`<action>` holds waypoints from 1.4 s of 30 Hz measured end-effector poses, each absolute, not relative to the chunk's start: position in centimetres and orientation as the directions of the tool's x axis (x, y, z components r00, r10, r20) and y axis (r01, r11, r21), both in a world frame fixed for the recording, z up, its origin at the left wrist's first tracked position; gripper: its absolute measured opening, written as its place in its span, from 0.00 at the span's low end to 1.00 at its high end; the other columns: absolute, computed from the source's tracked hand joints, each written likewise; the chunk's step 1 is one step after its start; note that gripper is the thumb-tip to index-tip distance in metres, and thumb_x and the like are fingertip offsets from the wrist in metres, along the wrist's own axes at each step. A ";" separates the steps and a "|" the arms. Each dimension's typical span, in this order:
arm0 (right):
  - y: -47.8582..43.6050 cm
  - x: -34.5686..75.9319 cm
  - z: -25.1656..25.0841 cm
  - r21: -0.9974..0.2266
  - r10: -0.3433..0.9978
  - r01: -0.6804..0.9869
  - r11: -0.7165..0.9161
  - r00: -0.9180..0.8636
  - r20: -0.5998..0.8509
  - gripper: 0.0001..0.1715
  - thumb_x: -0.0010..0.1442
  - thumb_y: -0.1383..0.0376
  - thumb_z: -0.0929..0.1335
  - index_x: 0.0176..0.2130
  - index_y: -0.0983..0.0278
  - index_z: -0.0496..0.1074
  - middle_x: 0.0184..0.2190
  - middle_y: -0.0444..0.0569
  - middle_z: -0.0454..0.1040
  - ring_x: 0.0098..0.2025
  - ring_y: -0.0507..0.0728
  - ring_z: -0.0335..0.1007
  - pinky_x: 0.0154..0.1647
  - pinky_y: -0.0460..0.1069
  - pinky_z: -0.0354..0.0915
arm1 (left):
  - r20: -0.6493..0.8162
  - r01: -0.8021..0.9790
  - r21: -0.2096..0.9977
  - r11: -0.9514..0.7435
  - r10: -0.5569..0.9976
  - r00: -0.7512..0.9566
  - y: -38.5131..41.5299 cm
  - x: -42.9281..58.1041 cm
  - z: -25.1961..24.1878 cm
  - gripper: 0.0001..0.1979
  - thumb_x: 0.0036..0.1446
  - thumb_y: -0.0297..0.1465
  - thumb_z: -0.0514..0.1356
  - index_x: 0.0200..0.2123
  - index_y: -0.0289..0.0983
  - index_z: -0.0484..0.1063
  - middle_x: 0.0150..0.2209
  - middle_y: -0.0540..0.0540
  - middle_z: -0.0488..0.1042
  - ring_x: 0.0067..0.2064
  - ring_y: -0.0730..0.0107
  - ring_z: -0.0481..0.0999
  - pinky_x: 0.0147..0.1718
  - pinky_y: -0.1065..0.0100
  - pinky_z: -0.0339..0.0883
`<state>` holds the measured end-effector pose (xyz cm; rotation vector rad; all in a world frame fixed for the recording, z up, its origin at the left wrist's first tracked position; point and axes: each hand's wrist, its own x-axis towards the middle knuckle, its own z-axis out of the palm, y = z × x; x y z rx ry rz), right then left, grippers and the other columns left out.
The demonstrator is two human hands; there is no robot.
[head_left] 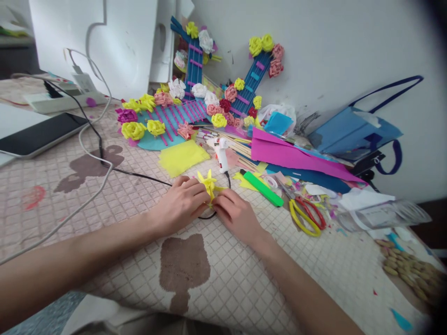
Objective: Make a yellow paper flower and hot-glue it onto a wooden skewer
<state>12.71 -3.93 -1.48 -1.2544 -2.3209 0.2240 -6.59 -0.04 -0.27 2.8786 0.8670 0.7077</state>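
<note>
A small yellow paper flower (209, 183) stands between my two hands on the quilted cloth (132, 204). My left hand (181, 204) pinches it from the left with curled fingers. My right hand (234, 215) pinches its base from the right. Behind them lie a yellow paper sheet (183, 157) and a white glue gun (221, 153) whose black cord runs under my hands.
Blue craft panels with paper flowers (174, 118) lean against the wall. Pink sheets (279, 151), a green marker (263, 188), yellow and red scissors (307, 216), a clear plastic bottle (380, 215), a blue bag (352, 132) crowd the right. A tablet (38, 135), power strip (63, 100) and cables lie left.
</note>
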 end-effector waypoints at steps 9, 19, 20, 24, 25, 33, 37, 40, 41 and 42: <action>-4.0 12.7 -1.3 -0.391 0.828 0.734 0.555 -0.446 0.340 0.07 0.62 0.68 0.61 0.39 0.62 0.68 0.39 0.50 0.69 0.42 0.56 0.68 0.41 0.50 0.67 | 0.427 0.518 0.171 -0.838 0.537 0.727 0.1 -6.5 -0.4 0.09 0.61 0.28 0.53 0.29 0.36 0.68 0.30 0.49 0.70 0.35 0.68 0.67 0.38 0.63 0.54; -3.8 12.6 -1.4 -0.345 0.819 0.751 0.563 -0.451 0.356 0.08 0.63 0.67 0.60 0.37 0.63 0.68 0.37 0.50 0.69 0.39 0.55 0.67 0.38 0.49 0.66 | 0.402 0.521 0.216 -0.826 0.561 0.724 0.0 -6.6 -0.5 0.09 0.62 0.29 0.53 0.30 0.36 0.69 0.32 0.48 0.71 0.36 0.69 0.68 0.39 0.64 0.56; -3.8 12.6 -1.5 -0.339 0.818 0.753 0.564 -0.454 0.353 0.09 0.63 0.67 0.60 0.37 0.63 0.68 0.37 0.50 0.69 0.39 0.55 0.67 0.37 0.49 0.66 | 0.399 0.519 0.227 -0.824 0.565 0.722 0.0 -6.6 -0.4 0.08 0.62 0.29 0.53 0.31 0.36 0.69 0.32 0.48 0.71 0.36 0.68 0.68 0.39 0.64 0.56; -3.8 12.6 -1.5 -0.328 0.819 0.757 0.565 -0.465 0.337 0.10 0.64 0.66 0.59 0.37 0.63 0.68 0.37 0.50 0.69 0.39 0.55 0.67 0.37 0.49 0.66 | 0.379 0.513 0.281 -0.811 0.584 0.717 0.0 -6.6 -0.4 0.06 0.60 0.30 0.55 0.32 0.36 0.68 0.34 0.48 0.71 0.38 0.68 0.68 0.39 0.64 0.56; -3.8 12.6 -1.5 -0.326 0.817 0.756 0.568 -0.470 0.333 0.10 0.65 0.66 0.59 0.37 0.63 0.68 0.37 0.50 0.69 0.39 0.55 0.67 0.37 0.49 0.66 | 0.375 0.514 0.285 -0.809 0.587 0.717 0.0 -6.6 -0.4 0.05 0.60 0.30 0.55 0.32 0.36 0.68 0.34 0.48 0.71 0.38 0.67 0.68 0.39 0.64 0.56; -3.9 12.5 -1.3 -0.331 0.809 0.743 0.582 -0.486 0.331 0.10 0.64 0.67 0.59 0.38 0.63 0.68 0.38 0.51 0.70 0.41 0.56 0.67 0.39 0.50 0.66 | 0.356 0.517 0.308 -0.799 0.600 0.716 0.0 -6.7 -0.6 0.05 0.60 0.28 0.54 0.31 0.36 0.67 0.32 0.48 0.71 0.37 0.67 0.68 0.38 0.64 0.57; -4.0 12.4 -1.3 -0.359 0.817 0.740 0.568 -0.457 0.352 0.09 0.63 0.68 0.60 0.39 0.64 0.68 0.38 0.51 0.69 0.41 0.56 0.67 0.40 0.50 0.67 | 0.338 0.520 0.329 -0.788 0.613 0.715 0.1 -6.7 -0.7 0.06 0.60 0.28 0.53 0.31 0.36 0.67 0.31 0.48 0.70 0.37 0.67 0.68 0.37 0.64 0.57; -4.0 12.3 -1.3 -0.365 0.819 0.742 0.563 -0.439 0.370 0.07 0.62 0.69 0.61 0.39 0.64 0.68 0.39 0.51 0.69 0.42 0.56 0.67 0.41 0.50 0.67 | 0.320 0.521 0.342 -0.782 0.619 0.717 0.1 -6.7 -0.6 0.06 0.61 0.28 0.53 0.31 0.35 0.66 0.31 0.48 0.70 0.37 0.67 0.68 0.37 0.64 0.56; -4.0 12.3 -1.3 -0.363 0.818 0.743 0.562 -0.437 0.373 0.07 0.61 0.70 0.61 0.39 0.64 0.68 0.39 0.51 0.69 0.42 0.56 0.67 0.42 0.50 0.67 | 0.320 0.522 0.344 -0.781 0.620 0.716 0.1 -6.7 -0.6 0.06 0.61 0.28 0.53 0.31 0.35 0.66 0.31 0.48 0.70 0.37 0.66 0.68 0.37 0.64 0.56; -4.0 12.3 -1.3 -0.361 0.818 0.744 0.562 -0.436 0.374 0.07 0.61 0.69 0.61 0.38 0.64 0.68 0.38 0.51 0.69 0.42 0.56 0.67 0.42 0.50 0.67 | 0.318 0.523 0.343 -0.780 0.620 0.717 0.1 -6.7 -0.6 0.06 0.61 0.28 0.52 0.31 0.35 0.66 0.31 0.48 0.70 0.37 0.67 0.68 0.37 0.64 0.56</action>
